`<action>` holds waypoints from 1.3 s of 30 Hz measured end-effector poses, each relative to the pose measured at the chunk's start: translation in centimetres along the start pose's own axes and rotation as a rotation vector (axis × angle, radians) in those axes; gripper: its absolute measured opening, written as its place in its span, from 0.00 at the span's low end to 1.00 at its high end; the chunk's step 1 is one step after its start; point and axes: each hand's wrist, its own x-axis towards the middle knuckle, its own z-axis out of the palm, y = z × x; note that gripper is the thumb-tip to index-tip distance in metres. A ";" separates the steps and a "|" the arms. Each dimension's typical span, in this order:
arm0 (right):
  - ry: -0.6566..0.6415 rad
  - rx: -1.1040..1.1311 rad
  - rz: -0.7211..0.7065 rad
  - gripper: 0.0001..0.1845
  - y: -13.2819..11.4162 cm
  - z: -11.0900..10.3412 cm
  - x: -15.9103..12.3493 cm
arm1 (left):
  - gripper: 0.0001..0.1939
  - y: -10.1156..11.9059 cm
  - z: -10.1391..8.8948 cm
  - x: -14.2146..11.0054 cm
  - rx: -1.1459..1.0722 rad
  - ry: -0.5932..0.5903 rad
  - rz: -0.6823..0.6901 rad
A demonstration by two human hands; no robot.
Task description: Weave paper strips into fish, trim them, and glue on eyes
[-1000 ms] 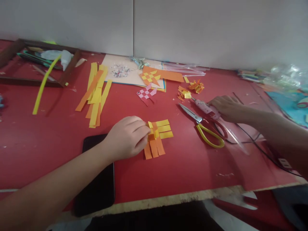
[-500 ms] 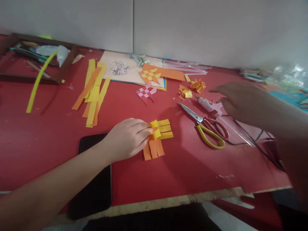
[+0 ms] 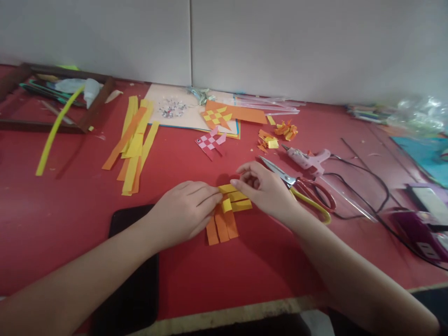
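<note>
A half-woven piece of orange and yellow paper strips lies on the red table, orange tails pointing toward me and yellow ones to the right. One short yellow strip curls up at its middle. My left hand is closed on its left edge, fingertips pressed together on the paper. Just above the yellow tails is my right hand, fingers curved and thumb apart, nothing visible between them. Whether its thumb touches the paper I cannot tell. Scissors with red and yellow handles lie behind that hand.
Loose paper strips lie left, with a black phone-like slab under my left forearm. A pink checkered paper fish and an orange-yellow one sit farther back. Right are a glue gun with a cord and paper scraps.
My right hand has come from over the glue gun at the right to the yellow strips. One of the two raised yellow strips now lies flat. My left hand stays on the paper.
</note>
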 end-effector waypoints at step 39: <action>-0.090 -0.051 -0.206 0.05 -2.1 -1.5 -3.0 | 0.22 0.4 0.6 0.2 0.036 -0.095 -0.036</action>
